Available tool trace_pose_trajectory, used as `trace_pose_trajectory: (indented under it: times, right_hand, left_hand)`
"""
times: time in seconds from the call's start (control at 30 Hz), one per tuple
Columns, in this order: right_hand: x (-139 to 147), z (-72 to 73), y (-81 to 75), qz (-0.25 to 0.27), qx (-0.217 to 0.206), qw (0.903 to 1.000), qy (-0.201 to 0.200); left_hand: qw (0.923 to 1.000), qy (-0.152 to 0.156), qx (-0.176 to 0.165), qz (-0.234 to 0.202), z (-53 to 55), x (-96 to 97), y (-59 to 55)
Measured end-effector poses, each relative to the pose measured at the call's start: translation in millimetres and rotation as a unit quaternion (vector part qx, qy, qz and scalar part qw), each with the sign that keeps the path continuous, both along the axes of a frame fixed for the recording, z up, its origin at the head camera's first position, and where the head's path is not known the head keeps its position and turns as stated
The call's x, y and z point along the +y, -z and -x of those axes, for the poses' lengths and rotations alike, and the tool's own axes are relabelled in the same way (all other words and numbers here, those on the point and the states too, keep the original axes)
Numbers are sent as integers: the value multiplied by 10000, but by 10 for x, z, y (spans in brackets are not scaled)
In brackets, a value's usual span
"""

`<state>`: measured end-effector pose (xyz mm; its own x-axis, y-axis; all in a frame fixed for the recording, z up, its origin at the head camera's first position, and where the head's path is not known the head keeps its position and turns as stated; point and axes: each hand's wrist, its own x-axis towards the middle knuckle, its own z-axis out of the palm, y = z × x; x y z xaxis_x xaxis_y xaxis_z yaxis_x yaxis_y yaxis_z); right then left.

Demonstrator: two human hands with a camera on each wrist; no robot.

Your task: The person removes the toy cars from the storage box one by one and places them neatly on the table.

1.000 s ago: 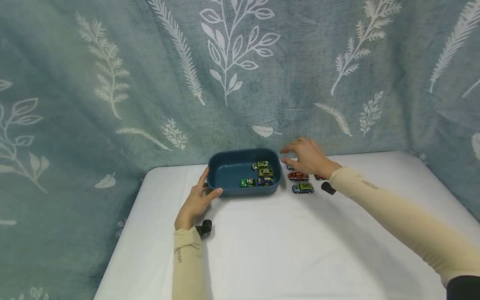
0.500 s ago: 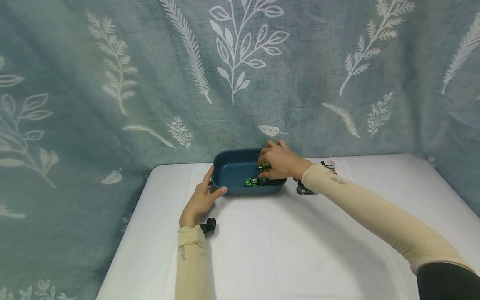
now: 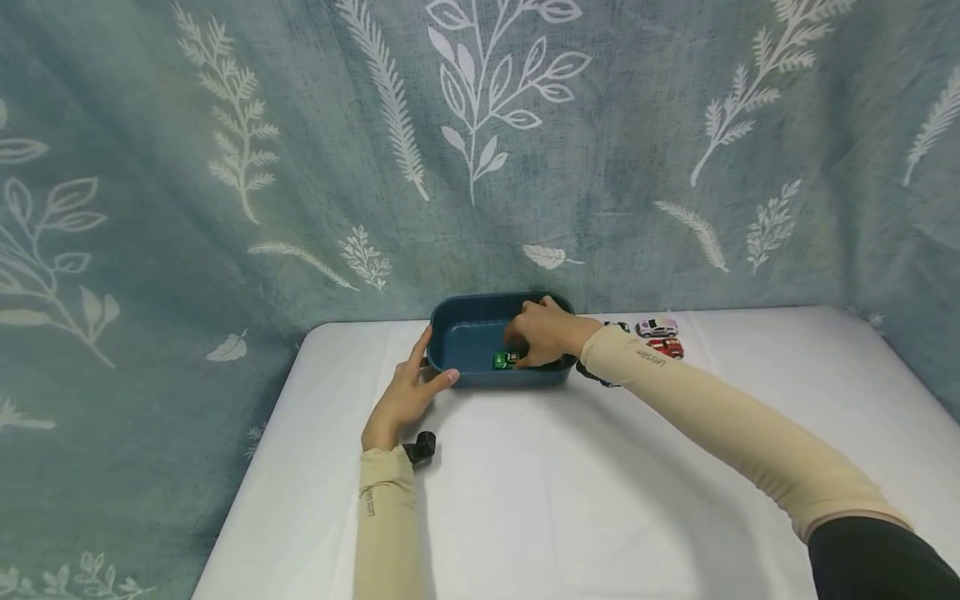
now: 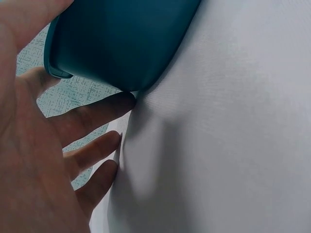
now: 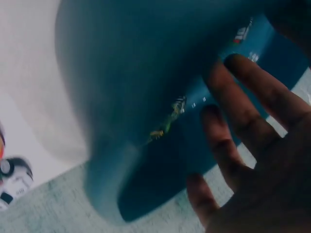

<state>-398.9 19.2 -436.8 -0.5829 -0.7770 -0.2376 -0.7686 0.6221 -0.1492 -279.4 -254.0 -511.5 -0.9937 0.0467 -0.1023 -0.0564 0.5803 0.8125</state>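
A dark blue bin [image 3: 487,380] stands near the back of the white table. My left hand [image 3: 397,404] is spread at its left front corner, thumb at the front rim and a finger along the left side. In the left wrist view the hand's lower fingers [image 4: 99,109] extend below the rim. My right hand [image 3: 550,329] reaches into the bin's right half. A green toy car [image 3: 501,360] shows by its thumb. In the right wrist view the fingers [image 5: 243,116] are spaced apart over the bin floor, and a yellow-green toy car [image 5: 167,121] lies partly hidden behind the bin wall.
Right of the bin, a white toy car [image 3: 657,327] and a red toy car [image 3: 665,348] lie on the table; others are partly hidden by the right forearm. A patterned teal curtain [image 3: 360,167] hangs right behind the bin.
My right hand has moved left from over the cars on the table into the bin, then lower toward the green car. My left hand has stayed at the bin's corner.
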Motion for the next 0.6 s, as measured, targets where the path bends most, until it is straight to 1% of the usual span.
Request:
trace_pose_trajectory:
  times: [0.13, 0.23, 0.43, 0.6]
  right_hand:
    - [-30, -6, 47, -191, 14, 9998, 82]
    - [-35, 0, 93, -83, 21, 9999, 93]
    - [-15, -3, 209, 211, 229, 9995, -57]
    - [-30, 4, 255, 342, 335, 9987, -151]
  left_hand:
    - [10000, 27, -14, -9, 12, -19, -25]
    - [10000, 28, -23, -75, 16, -31, -20]
    - [9999, 23, -33, -112, 10, 0, -10]
    - [9999, -34, -28, -100, -1, 11, -18]
